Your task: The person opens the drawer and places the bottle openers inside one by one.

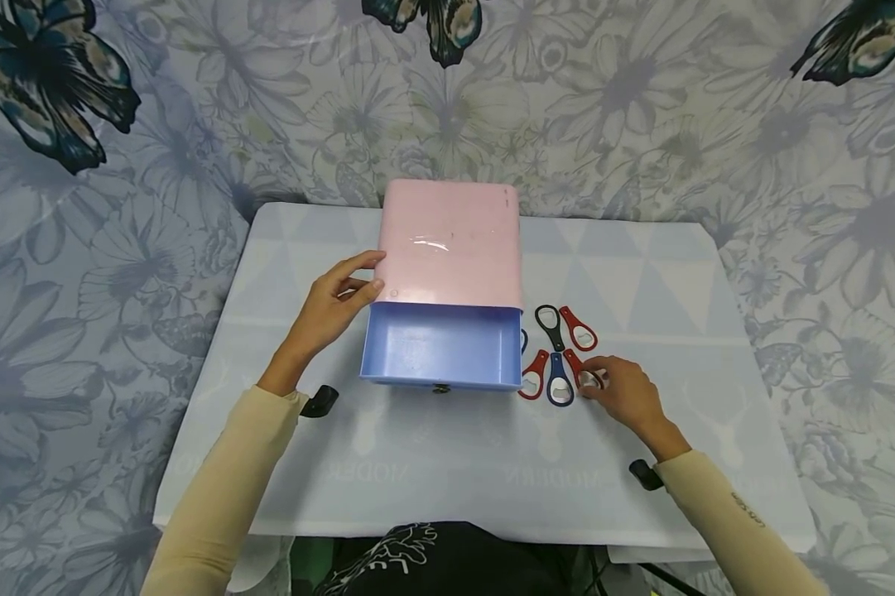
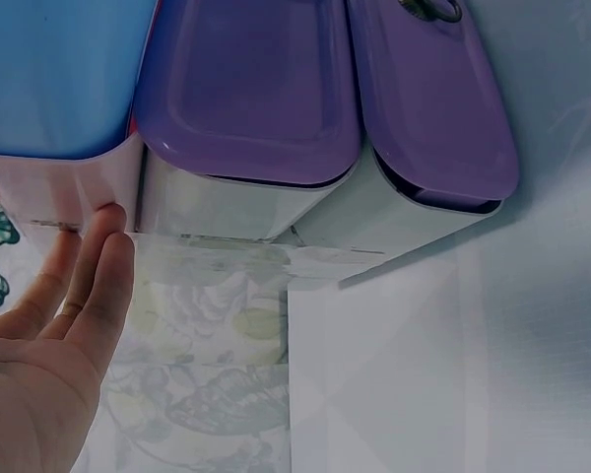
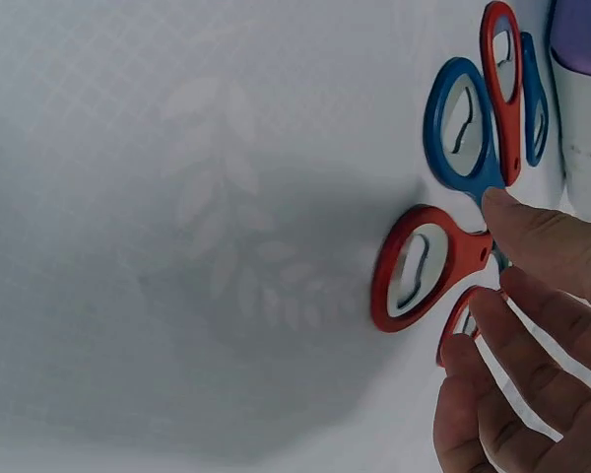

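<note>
A pink-topped drawer unit (image 1: 450,240) stands mid-table with its blue top drawer (image 1: 440,346) pulled forward, its visible inside bare. My left hand (image 1: 322,314) rests its fingertips on the unit's left side, fingers loosely extended. My right hand (image 1: 627,395) is at a red ring-headed tool (image 3: 465,252), like a bottle opener. Thumb and fingers lie either side of its narrow end, spread apart in the right wrist view. Beside it lie a blue one (image 1: 556,366), another red one (image 1: 541,359) and a black one (image 1: 556,338). A further red one (image 1: 569,318) lies behind.
Below the blue drawer, the left wrist view shows two purple drawers (image 2: 251,89) in pale housings. Another blue tool (image 3: 535,99) lies close against the unit, partly hidden in the head view. The table (image 1: 641,505) meets butterfly-patterned cloth behind.
</note>
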Available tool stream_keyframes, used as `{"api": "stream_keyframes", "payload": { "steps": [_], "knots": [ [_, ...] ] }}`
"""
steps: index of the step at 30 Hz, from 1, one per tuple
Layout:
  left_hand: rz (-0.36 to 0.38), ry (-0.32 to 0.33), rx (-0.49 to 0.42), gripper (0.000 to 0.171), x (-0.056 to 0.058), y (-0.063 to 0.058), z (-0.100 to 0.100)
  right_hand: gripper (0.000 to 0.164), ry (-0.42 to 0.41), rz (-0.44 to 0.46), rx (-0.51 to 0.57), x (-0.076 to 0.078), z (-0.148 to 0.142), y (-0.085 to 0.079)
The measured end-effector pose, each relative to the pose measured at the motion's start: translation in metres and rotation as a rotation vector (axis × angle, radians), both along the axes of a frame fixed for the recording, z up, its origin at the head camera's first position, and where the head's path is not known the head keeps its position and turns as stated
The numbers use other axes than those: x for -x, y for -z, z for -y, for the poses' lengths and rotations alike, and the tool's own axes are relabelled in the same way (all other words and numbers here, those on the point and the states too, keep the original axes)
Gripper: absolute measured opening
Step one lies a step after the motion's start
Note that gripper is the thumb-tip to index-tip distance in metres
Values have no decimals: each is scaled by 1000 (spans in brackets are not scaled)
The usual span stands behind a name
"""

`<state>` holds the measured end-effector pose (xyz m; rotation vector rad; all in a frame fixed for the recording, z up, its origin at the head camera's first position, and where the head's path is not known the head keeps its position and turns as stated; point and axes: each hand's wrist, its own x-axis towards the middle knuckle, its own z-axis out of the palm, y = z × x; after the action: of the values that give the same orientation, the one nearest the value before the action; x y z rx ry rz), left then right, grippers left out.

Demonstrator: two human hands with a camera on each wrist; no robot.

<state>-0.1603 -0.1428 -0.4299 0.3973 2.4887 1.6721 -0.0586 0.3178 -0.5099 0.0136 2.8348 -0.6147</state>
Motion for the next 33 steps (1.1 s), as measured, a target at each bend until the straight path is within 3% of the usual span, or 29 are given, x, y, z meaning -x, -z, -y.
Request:
{"api": "stream_keyframes", "payload": {
  "steps": [19, 33],
  "knots": [
    [-14, 3, 3, 47, 0, 1, 0, 56, 61, 43, -35, 4, -11, 15],
    [-4, 3, -8, 47, 0, 0, 0, 55, 56, 67, -39, 4, -11, 18]
  ]
}}
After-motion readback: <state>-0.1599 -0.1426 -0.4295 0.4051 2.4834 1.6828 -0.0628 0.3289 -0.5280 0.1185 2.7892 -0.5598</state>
